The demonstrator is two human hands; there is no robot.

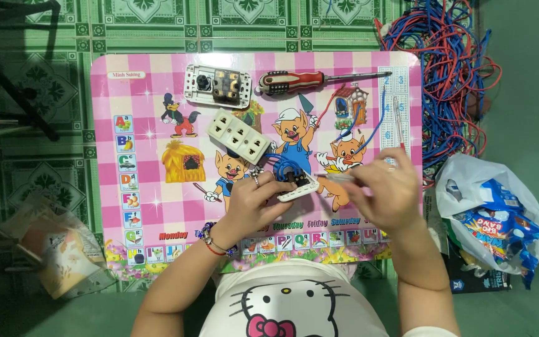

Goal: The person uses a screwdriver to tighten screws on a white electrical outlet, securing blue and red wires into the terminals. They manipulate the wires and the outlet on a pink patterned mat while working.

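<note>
My left hand (254,200) pinches the small white switch plate (299,189) flat against the pink cartoon board (151,125), near the middle of its near edge, while my right hand (385,190) closes around a thin clear-handled tester screwdriver (334,177) whose tip points at the plate's terminals. To do this well I judge I should keep the plate pressed steady, hold the blue wires (282,163) clear of the tip, and turn gently so the blade doesn't slip. The white socket strip (239,135), the grey switch module (218,85) and the red-handled screwdriver (294,81) lie toward the far edge.
</note>
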